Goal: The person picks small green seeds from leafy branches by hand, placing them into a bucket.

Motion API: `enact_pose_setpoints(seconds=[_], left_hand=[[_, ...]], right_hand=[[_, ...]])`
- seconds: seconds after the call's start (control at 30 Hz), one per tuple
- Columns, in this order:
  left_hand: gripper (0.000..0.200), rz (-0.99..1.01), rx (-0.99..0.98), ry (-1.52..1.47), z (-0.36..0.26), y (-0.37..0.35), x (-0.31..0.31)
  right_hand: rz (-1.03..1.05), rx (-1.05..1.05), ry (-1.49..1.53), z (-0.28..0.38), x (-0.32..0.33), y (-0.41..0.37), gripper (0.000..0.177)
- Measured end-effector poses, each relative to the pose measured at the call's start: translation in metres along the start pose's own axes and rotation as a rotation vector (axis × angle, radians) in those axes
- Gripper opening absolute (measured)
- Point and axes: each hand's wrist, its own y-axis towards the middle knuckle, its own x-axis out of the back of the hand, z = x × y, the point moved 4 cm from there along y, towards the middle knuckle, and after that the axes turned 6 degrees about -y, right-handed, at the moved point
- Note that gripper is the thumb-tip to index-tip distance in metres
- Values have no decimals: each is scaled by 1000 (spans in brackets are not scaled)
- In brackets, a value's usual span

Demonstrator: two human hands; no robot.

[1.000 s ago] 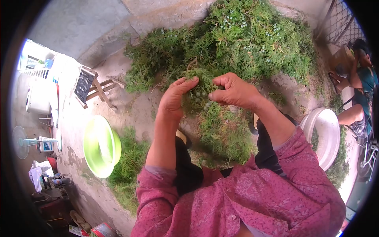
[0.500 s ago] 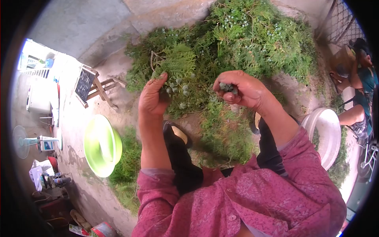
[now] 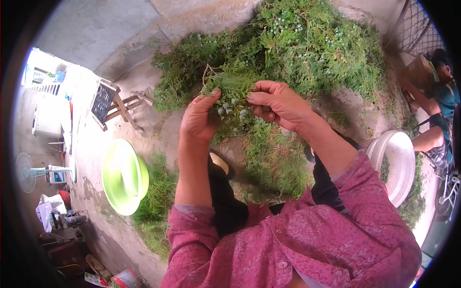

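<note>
Your left hand [image 3: 199,120] grips a feathery green cypress sprig [image 3: 231,82] in front of you; your right hand [image 3: 278,103] pinches its pale blue-green berries [image 3: 230,109]. The green branch heap [image 3: 312,43] beyond (berries all over it) looks largely unpicked.

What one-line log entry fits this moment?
left hand: holds sprig | right hand: pinches sprig | pile: behind | green bowl: left | white bowl: right

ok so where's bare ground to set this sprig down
Bare concrete runs between the green bowl and the wooden stool, and on past the stool, left of the branch pile. Crowded: the pile fills the ground beyond the left hand and right hand holding the sprig; cuttings lie beside the green bowl and around the white basin.
</note>
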Motion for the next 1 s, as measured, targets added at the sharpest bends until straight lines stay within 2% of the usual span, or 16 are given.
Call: enact_pose_setpoints(seconds=[0.2, 0.53, 0.6, 0.67, 0.8, 0.9, 1.0], left_hand=[[15, -23, -41, 57, -2, -1, 1], [10, -97, -64, 25, 2, 8, 12], [18, -13, -25, -39, 4, 13, 13], [20, -41, -68, -53, -6, 12, 20], [22, -49, -114, -78, -9, 9, 20], [21, -58, -114, -75, -6, 13, 17], [17, -68, -147, -65, 0, 16, 14]], right_hand=[[-93, -11, -45, 1, -3, -3, 16], [31, 18, 141, 4, -9, -6, 17], [49, 19, 169, 8, -10, -9, 15], [84, 131, 180, 22, -7, -17, 14], [44, 84, 277, 27, 2, -17, 16], [-9, -67, 157, 4, -1, -4, 25], [-9, 12, 66, -9, -6, 3, 29]])
